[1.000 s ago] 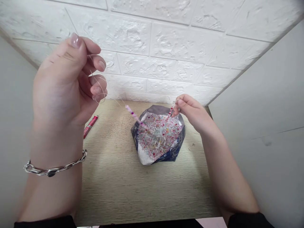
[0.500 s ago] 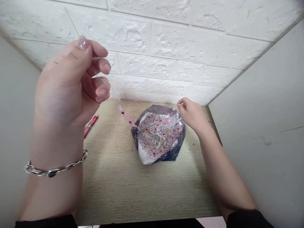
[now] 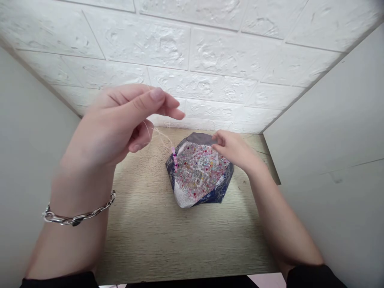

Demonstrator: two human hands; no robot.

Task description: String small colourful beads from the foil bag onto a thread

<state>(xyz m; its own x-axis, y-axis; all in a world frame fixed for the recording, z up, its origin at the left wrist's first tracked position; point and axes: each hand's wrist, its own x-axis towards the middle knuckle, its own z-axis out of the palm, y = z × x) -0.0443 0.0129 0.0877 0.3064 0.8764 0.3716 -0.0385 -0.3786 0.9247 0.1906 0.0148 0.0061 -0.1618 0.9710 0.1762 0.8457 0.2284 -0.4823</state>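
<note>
Thin pale thread [image 3: 164, 135] bearing small pink-and-purple beads [image 3: 175, 160], pinched loosely by the left hand [image 3: 124, 120], is best steadied; the right hand [image 3: 235, 148] is narrowly parted, no held item visible.

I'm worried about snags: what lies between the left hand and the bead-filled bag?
In the head view, pale threads hang between the left hand and the bag, leading to strung pink and purple beads that overlap the bag's left side.
</note>
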